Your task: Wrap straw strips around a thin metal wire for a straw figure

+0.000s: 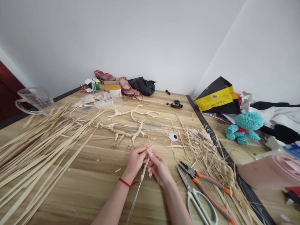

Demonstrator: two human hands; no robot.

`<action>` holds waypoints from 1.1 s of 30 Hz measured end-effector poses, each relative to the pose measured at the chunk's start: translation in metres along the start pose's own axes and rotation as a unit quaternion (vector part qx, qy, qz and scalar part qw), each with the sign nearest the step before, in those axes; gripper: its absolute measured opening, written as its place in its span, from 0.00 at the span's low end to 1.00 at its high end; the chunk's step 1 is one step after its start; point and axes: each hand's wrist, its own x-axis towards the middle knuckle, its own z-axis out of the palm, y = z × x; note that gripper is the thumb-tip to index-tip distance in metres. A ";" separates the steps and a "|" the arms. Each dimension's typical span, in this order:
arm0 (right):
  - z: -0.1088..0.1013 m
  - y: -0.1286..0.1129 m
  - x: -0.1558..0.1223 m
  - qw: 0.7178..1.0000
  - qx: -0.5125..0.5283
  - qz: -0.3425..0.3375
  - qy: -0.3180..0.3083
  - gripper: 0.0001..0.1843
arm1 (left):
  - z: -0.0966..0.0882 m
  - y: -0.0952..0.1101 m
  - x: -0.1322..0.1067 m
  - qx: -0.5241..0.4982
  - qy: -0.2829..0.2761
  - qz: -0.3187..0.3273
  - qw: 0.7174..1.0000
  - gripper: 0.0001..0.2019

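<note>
Forearms [112,203] reach from the near edge across a wooden tabletop [93,175]; left hand [136,161] and right hand [159,170] pinch a straw-wrapped wire [144,170] at centre. Orange-handled pliers [211,200] and pale green scissors [190,194] lie near right.

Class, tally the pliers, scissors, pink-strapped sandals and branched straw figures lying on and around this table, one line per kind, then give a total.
Pliers: 1
Scissors: 1
Pink-strapped sandals: 2
Branched straw figures: 2
Total: 6
</note>
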 end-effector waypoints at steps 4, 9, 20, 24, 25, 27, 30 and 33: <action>-0.003 0.001 0.003 1.000 0.007 -0.017 -0.002 0.15 | 0.002 0.000 -0.001 -0.007 -0.005 0.010 1.000 0.24; -0.001 -0.001 0.001 0.999 0.013 -0.027 -0.028 0.15 | 0.002 0.004 -0.004 -0.054 -0.021 -0.006 0.998 0.25; 0.001 0.003 0.002 0.999 0.034 0.005 -0.014 0.11 | -0.001 0.002 -0.001 -0.105 -0.029 -0.061 0.992 0.27; -0.002 0.004 0.004 0.997 0.072 0.026 -0.014 0.09 | -0.002 0.005 -0.002 -0.116 -0.034 -0.053 0.991 0.27; -0.003 0.003 0.004 0.996 0.085 0.029 -0.018 0.08 | -0.002 0.006 -0.002 -0.122 -0.037 -0.047 0.991 0.27; -0.004 0.003 0.004 0.994 0.103 0.035 -0.029 0.07 | -0.002 0.006 -0.002 -0.133 -0.039 -0.038 0.990 0.25; -0.005 0.002 0.004 0.993 0.106 0.039 -0.045 0.07 | 0.000 0.005 -0.002 -0.141 -0.036 -0.036 0.989 0.21; -0.004 0.000 0.002 0.992 0.102 0.048 -0.057 0.08 | 0.001 0.004 -0.001 -0.134 -0.034 -0.033 0.990 0.16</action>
